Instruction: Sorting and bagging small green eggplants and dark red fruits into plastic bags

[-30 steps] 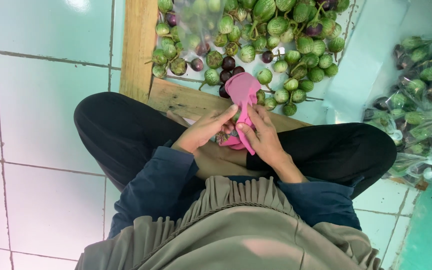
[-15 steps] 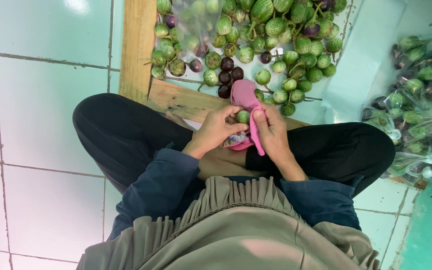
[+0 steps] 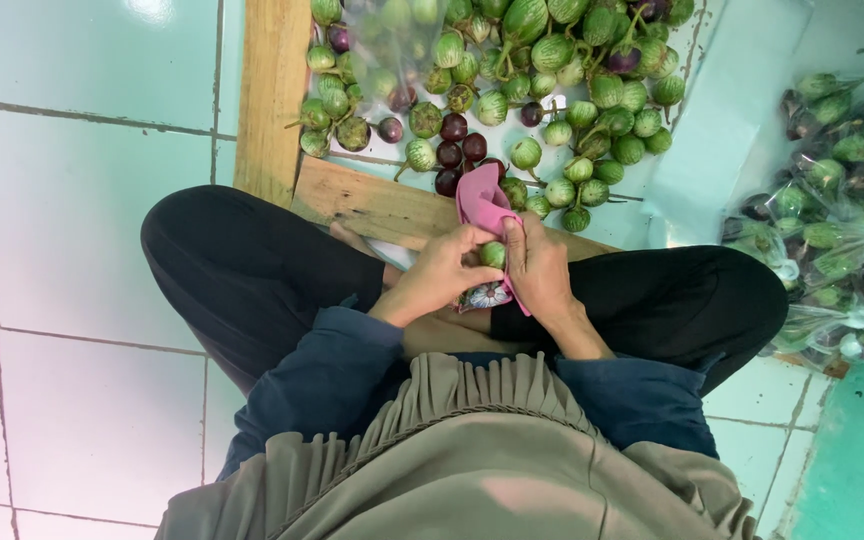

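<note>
I sit cross-legged on a tiled floor. My left hand (image 3: 435, 277) and my right hand (image 3: 538, 270) meet over my lap, both gripping a small round green eggplant (image 3: 493, 254) between the fingertips. A pink cloth (image 3: 480, 202) with a flowered end (image 3: 484, 295) is draped through my right hand, rising behind the eggplant and hanging below it. Just beyond my hands lies a heap of small green and purple eggplants (image 3: 552, 80).
A wooden frame (image 3: 270, 95) borders the heap on the left and near side. Clear plastic bags filled with eggplants (image 3: 832, 220) are piled at the right. A loose clear bag (image 3: 392, 45) lies over the heap's far left. Pale tiles (image 3: 72, 250) spread to my left.
The pink cloth was held stretched between both hands a second ago. Now a green eggplant sits between my fingertips against the cloth, and my hands have closed together around it.
</note>
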